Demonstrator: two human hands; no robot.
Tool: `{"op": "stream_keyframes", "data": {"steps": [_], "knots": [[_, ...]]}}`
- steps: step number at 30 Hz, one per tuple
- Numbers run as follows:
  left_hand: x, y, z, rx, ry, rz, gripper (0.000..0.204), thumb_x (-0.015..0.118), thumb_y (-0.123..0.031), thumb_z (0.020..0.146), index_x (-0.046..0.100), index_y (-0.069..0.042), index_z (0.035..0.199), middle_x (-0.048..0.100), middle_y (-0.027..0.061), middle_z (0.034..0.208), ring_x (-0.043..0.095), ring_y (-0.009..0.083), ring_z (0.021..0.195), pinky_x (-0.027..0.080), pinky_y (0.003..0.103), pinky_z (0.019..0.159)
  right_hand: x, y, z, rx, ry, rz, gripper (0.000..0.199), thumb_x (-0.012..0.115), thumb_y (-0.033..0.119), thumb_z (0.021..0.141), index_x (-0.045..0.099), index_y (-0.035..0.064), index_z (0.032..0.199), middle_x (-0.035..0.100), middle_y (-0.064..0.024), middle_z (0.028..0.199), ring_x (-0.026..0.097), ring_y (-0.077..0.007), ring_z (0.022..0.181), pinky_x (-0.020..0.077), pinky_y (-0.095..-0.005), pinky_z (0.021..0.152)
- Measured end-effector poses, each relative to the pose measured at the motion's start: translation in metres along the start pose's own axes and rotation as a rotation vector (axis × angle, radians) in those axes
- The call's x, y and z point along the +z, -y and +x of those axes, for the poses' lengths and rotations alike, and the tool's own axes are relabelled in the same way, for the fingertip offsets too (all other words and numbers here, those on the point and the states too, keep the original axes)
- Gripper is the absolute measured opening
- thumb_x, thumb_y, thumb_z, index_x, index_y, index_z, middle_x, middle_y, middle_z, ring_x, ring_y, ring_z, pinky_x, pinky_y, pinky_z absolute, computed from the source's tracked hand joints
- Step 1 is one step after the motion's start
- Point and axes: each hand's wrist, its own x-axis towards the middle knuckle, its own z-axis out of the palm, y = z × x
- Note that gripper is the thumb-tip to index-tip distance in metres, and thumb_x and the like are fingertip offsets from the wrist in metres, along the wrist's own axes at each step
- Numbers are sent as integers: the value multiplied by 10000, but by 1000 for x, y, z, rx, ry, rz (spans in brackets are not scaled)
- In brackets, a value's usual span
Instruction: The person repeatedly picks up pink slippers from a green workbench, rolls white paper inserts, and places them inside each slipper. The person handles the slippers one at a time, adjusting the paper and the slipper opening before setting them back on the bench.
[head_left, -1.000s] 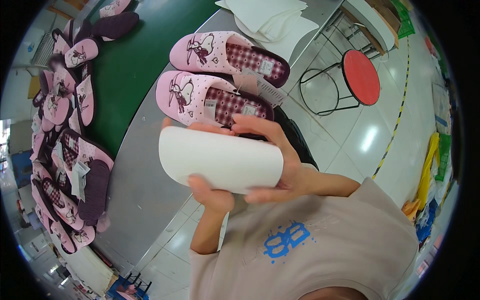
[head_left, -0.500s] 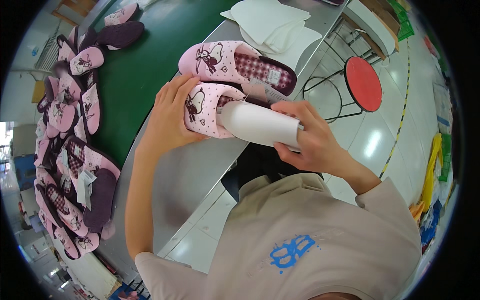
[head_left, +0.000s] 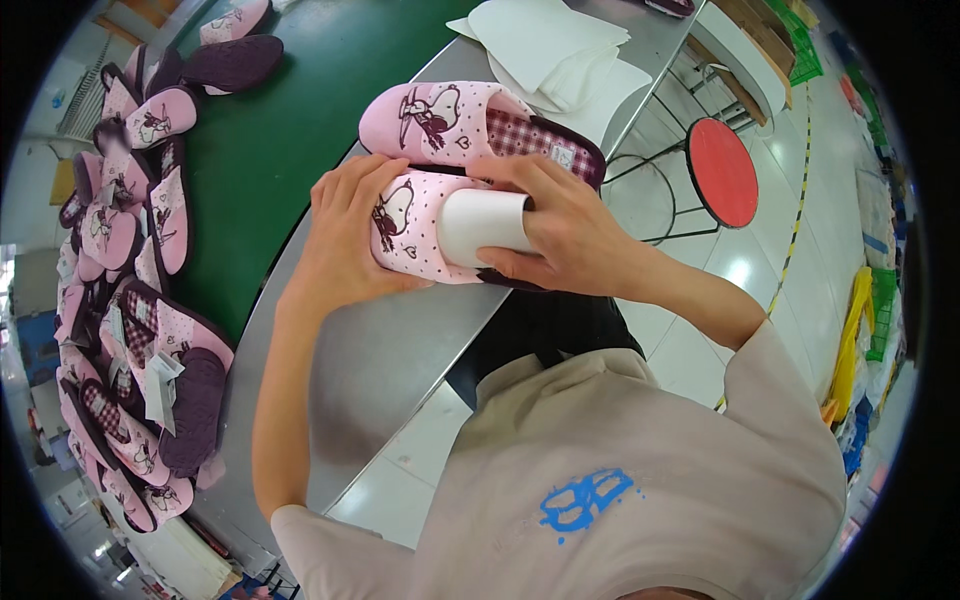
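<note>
A pink dotted slipper (head_left: 412, 222) with a printed dog figure lies near the edge of the metal table. My left hand (head_left: 350, 230) is wrapped round its toe end, thumb on the near side and fingers on the far side. My right hand (head_left: 560, 225) grips a curled sheet of white card (head_left: 485, 228), whose front end is inside the slipper's opening. A matching slipper (head_left: 430, 120) lies just beyond, touching or nearly touching the first; its checked insole and dark rim show. The heel of the held slipper is mostly hidden under my right hand.
A stack of flat white cards (head_left: 545, 45) lies at the far end of the metal table (head_left: 370, 380). Many pink slippers (head_left: 165, 220) are heaped at left beside a green surface (head_left: 250, 150). A red round stool (head_left: 722, 172) stands on the tiled floor at right.
My right hand has moved left and slightly up, pushing the white card deeper into the slipper, so less of it shows. My left hand keeps its hold on the toe.
</note>
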Motion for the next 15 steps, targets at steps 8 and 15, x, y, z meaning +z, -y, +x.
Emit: {"op": "stream_keyframes", "data": {"steps": [8,15], "knots": [[7,11,2,50,-23,-30,941,1002,-380,487,663,-139,1331,615,68,1379,532,348,1346,398,500,1129,-19,15,-27,64,-14,-60,304,852,42,740,757,-20,1022,656,-102,1239,638,-310,1019,581,-409,840],[14,14,2,94,-74,-42,921,973,-475,559,675,-134,1360,657,66,1390,562,331,1338,398,495,1131,12,8,0,57,58,-119,284,854,230,863,724,-15,926,491,-171,1511,586,-360,1128,519,-497,969]]}}
